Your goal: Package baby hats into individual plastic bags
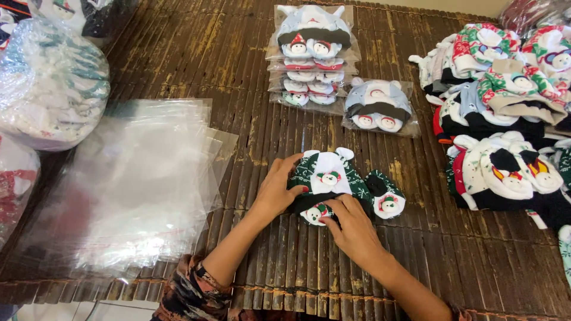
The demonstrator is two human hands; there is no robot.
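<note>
A slatted bamboo mat [196,53], dark and worn, carries the things; the person sits at its near edge. Near the middle of that edge lies a small knitted hat [329,178], dark green with a white front panel, two soft white ears at the top and a stitched snowman face, its long axis running roughly across the mat, ears pointing to the far edge. The left hand [275,193] rests on the hat's left side with fingers curled narrowly over the brim, pressing the fabric flat. The right hand [352,229] lies at the hat's near edge, fingertips pinched on one small matching mitten [315,213] tucked against the brim; both hands touch the set, the right one reaching from just below it. A second mitten [385,199] lies loose just to the right of the hat, nearer the right hand. Toward the left edge lies a loose stack of clear plastic bags [137,178], glossy and crinkled. At the far edge stands a pile of bagged hat sets [312,59], with one single bagged set [379,107] beside it. Along the right edge are heaps of unbagged hats [505,119], soft and plush. At the far left corner sits a large plastic sack [50,77] of more goods.
</note>
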